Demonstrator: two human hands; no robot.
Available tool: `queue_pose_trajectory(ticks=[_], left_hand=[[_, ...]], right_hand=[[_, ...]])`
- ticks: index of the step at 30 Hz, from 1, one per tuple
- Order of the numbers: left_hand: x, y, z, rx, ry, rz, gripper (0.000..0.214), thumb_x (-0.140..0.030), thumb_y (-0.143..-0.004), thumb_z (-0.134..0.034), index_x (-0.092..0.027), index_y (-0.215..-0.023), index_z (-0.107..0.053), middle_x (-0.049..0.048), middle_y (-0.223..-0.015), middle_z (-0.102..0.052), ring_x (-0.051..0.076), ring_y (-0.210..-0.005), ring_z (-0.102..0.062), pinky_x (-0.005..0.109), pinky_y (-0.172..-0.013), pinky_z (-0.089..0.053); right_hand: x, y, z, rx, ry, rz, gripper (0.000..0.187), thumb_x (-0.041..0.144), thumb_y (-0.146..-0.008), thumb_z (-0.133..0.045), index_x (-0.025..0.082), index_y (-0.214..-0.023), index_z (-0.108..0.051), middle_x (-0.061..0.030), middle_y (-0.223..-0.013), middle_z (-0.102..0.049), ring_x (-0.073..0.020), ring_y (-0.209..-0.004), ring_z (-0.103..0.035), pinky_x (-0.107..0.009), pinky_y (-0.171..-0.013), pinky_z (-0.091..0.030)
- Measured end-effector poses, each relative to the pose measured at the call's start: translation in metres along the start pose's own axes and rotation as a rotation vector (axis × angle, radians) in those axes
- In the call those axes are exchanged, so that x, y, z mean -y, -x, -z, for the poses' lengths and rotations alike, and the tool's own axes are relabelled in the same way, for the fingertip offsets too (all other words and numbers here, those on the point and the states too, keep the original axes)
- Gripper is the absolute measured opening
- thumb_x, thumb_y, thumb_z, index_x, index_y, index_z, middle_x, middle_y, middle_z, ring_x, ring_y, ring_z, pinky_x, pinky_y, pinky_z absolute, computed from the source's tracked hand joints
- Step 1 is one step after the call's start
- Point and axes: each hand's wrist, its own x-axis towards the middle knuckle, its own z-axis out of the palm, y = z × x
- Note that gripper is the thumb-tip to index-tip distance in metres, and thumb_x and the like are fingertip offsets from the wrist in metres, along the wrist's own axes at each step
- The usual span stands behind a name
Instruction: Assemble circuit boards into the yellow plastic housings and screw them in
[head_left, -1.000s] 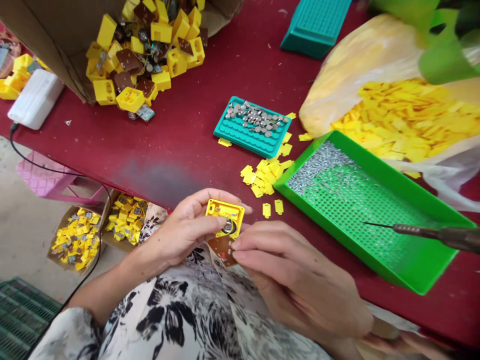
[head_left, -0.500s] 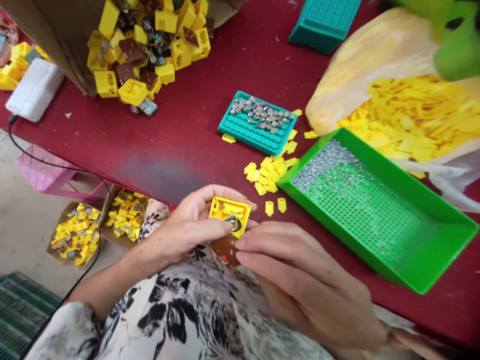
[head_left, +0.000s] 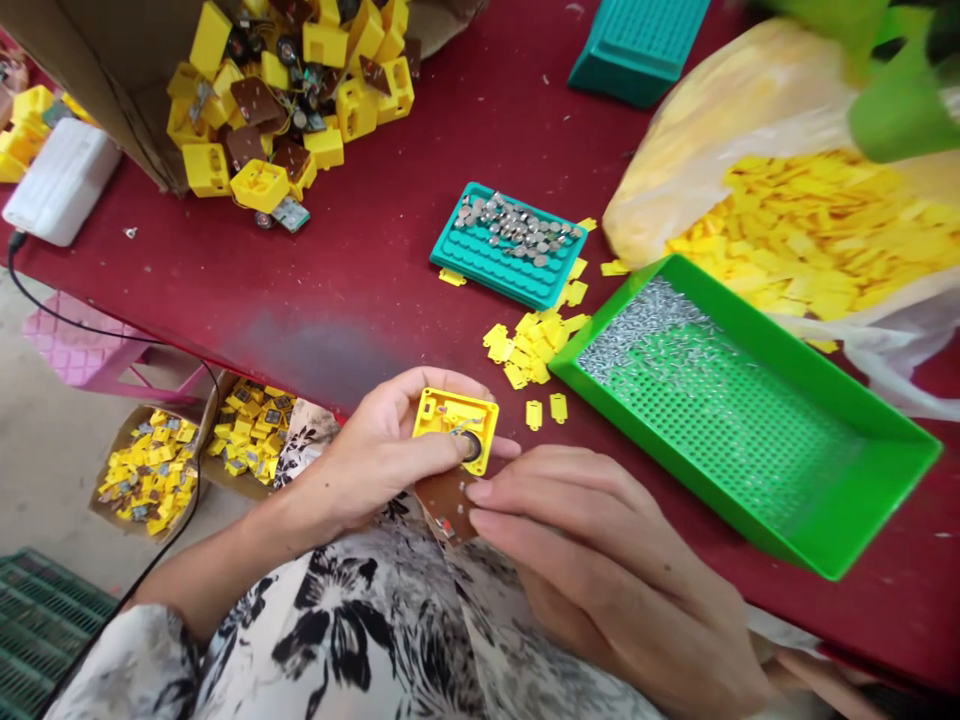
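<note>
My left hand (head_left: 382, 455) grips a small yellow plastic housing (head_left: 454, 425) with a round metal part in it, held over the near edge of the red table (head_left: 360, 280). My right hand (head_left: 592, 560) lies just right of it, fingers together, their tips pressing a brown circuit board (head_left: 444, 500) that hangs below the housing. A few loose yellow tabs (head_left: 534, 345) lie on the table just beyond my hands.
A green tray (head_left: 862, 520) with several small screws stands at right. A teal tray (head_left: 480, 265) holds metal discs. A plastic bag of yellow pieces (head_left: 810, 220) is at far right. A cardboard box (head_left: 120, 90) spills yellow housings at top left. Boxes of yellow parts (head_left: 154, 480) sit on the floor.
A screwdriver tip seen at right one second ago is gone from view. My hands have stayed in place with the housing and board; the view shifted slightly.
</note>
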Motion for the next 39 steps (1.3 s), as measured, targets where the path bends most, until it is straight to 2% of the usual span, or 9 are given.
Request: queue_pose_trajectory(ticks=[4,10,14,19,23,25,29,35,39], left_hand=[[0.000,0.001,-0.003,-0.021,-0.019,-0.034,0.025,-0.011,-0.075,-0.070,-0.019,-0.096,-0.060,0.0021,-0.082,-0.070,0.018,-0.083,-0.072,0.027,-0.075,-0.051],[0.003,-0.005,0.001,-0.038,-0.071,-0.051,0.031,-0.004,-0.072,-0.069,-0.018,-0.100,-0.065,0.0024,-0.091,-0.072,0.012,-0.080,-0.068,0.022,-0.072,-0.050],[0.004,-0.006,0.003,-0.052,-0.081,-0.065,0.032,-0.009,-0.073,-0.075,-0.018,-0.103,-0.066,0.0040,-0.097,-0.073,0.013,-0.081,-0.068,0.024,-0.076,-0.052],[0.004,-0.001,0.001,-0.041,-0.109,-0.105,0.026,-0.016,-0.077,-0.075,-0.019,-0.102,-0.068,0.0044,-0.098,-0.072,0.018,-0.089,-0.070,0.028,-0.081,-0.055],[0.003,-0.001,-0.002,-0.042,-0.132,-0.092,0.023,-0.013,-0.076,-0.071,-0.019,-0.099,-0.067,0.0019,-0.085,-0.070,0.016,-0.078,-0.070,0.027,-0.074,-0.056],[0.003,-0.002,-0.003,-0.048,-0.137,-0.108,0.023,-0.011,-0.075,-0.070,-0.018,-0.097,-0.067,0.0018,-0.087,-0.070,0.015,-0.077,-0.070,0.026,-0.073,-0.056],[0.004,-0.003,-0.004,-0.062,-0.143,-0.141,0.022,-0.009,-0.075,-0.071,-0.017,-0.095,-0.069,0.0027,-0.096,-0.072,0.014,-0.082,-0.069,0.024,-0.077,-0.054],[0.007,-0.007,0.000,-0.072,-0.161,-0.160,0.022,-0.011,-0.076,-0.070,-0.018,-0.096,-0.071,0.0028,-0.098,-0.073,0.014,-0.086,-0.067,0.023,-0.080,-0.052],[0.009,-0.008,0.007,0.019,-0.083,-0.138,0.023,-0.015,-0.078,-0.066,-0.019,-0.100,-0.073,0.0034,-0.101,-0.074,0.016,-0.089,-0.068,0.023,-0.080,-0.054]], right_hand=[[0.003,-0.003,0.001,-0.009,0.020,-0.011,0.028,-0.002,-0.083,-0.058,0.014,-0.104,-0.066,-0.0078,-0.104,-0.069,-0.0200,-0.097,-0.064,-0.038,-0.075,-0.061],[0.002,-0.003,-0.002,-0.058,0.065,0.034,0.023,-0.004,-0.082,-0.058,0.009,-0.099,-0.067,-0.0100,-0.100,-0.068,-0.0199,-0.094,-0.064,-0.037,-0.078,-0.058],[0.002,-0.004,0.002,0.011,0.108,0.017,0.025,-0.001,-0.080,-0.062,0.010,-0.102,-0.066,-0.0104,-0.097,-0.069,-0.0207,-0.092,-0.066,-0.038,-0.080,-0.058],[0.001,-0.003,0.012,0.114,0.210,0.026,0.028,0.004,-0.082,-0.061,0.019,-0.105,-0.066,-0.0077,-0.098,-0.072,-0.0217,-0.092,-0.068,-0.040,-0.078,-0.060],[0.004,-0.002,0.009,0.073,0.200,0.012,0.028,0.003,-0.084,-0.061,0.017,-0.108,-0.064,-0.0089,-0.099,-0.071,-0.0213,-0.094,-0.067,-0.040,-0.079,-0.059],[0.006,-0.002,0.004,0.014,0.192,-0.001,0.026,0.001,-0.083,-0.060,0.014,-0.105,-0.064,-0.0097,-0.096,-0.071,-0.0212,-0.093,-0.066,-0.039,-0.078,-0.059],[0.010,-0.004,-0.003,-0.097,0.239,-0.093,0.028,-0.002,-0.082,-0.059,0.016,-0.102,-0.064,-0.0080,-0.092,-0.070,-0.0199,-0.088,-0.066,-0.038,-0.077,-0.058],[0.011,-0.012,-0.002,-0.104,0.277,-0.242,0.027,0.000,-0.083,-0.061,0.020,-0.101,-0.065,-0.0059,-0.091,-0.071,-0.0184,-0.084,-0.067,-0.035,-0.079,-0.057],[0.011,-0.017,-0.003,-0.140,0.284,-0.332,0.026,0.003,-0.084,-0.062,0.023,-0.099,-0.067,-0.0012,-0.089,-0.072,-0.0160,-0.079,-0.068,-0.032,-0.076,-0.057]])
